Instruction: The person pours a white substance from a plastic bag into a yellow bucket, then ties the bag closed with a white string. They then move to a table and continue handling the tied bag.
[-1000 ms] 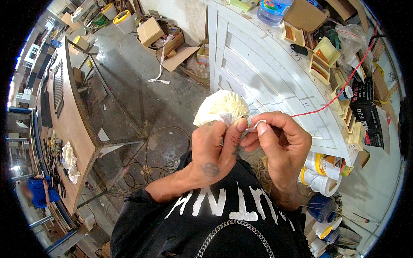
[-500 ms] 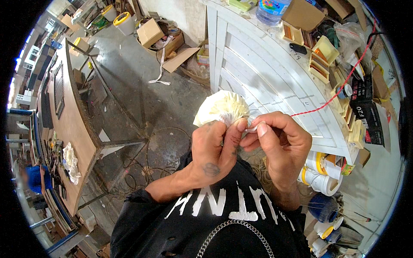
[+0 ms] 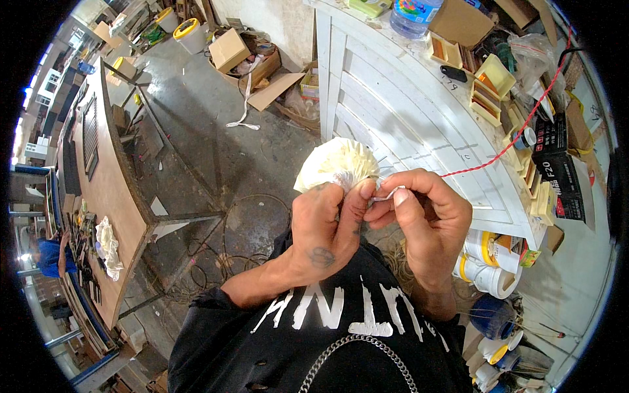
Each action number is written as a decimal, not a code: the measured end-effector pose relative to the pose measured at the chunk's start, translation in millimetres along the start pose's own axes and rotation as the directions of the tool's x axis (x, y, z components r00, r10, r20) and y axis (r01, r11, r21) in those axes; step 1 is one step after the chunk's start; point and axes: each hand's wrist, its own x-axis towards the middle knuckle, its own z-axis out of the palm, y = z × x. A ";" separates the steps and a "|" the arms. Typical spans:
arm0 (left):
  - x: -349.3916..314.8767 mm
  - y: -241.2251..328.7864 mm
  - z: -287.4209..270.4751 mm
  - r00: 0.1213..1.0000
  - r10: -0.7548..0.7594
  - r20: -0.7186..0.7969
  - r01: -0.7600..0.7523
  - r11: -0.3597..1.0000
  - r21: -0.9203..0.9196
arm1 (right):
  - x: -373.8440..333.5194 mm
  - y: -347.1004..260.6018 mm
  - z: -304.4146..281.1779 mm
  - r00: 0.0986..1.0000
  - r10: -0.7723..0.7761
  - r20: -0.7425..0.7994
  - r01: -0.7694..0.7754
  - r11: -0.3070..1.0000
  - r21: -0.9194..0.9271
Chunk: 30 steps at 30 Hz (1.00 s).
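In the head view, the left hand (image 3: 321,226) clamps its fingers on the gathered neck of a pale bundle (image 3: 335,162), which bulges just beyond them. The right hand (image 3: 429,219) pinches a thin white strip (image 3: 396,190), apparently string, running crosswise between the hands. A brown worktop (image 3: 124,213) stands left, above grey floor (image 3: 262,152).

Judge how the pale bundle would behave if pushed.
The pale bundle probably dents softly, since its surface looks thin and wrinkled. Being rounded, it might roll, though its gathered end in the left hand could hinder that.
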 end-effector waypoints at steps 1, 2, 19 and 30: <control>0.3 0.7 -0.2 1.000 0.006 -0.007 -0.006 1.000 0.002 | 0.1 -0.2 0.4 1.000 0.007 -0.003 -0.007 1.000 0.002; 0.7 1.5 -0.2 1.000 0.012 -0.014 -0.012 1.000 0.004 | 0.2 -0.3 0.9 1.000 0.014 -0.007 -0.014 1.000 0.005; 11.3 17.4 -7.1 0.985 -0.133 0.114 0.158 0.955 -0.249 | 13.2 -5.5 -9.0 0.987 -0.151 0.059 0.160 0.960 -0.229; 4.8 17.8 4.1 0.926 -0.321 0.197 0.376 0.768 -0.518 | 18.6 8.0 -12.2 0.967 -0.253 0.018 0.251 0.947 -0.199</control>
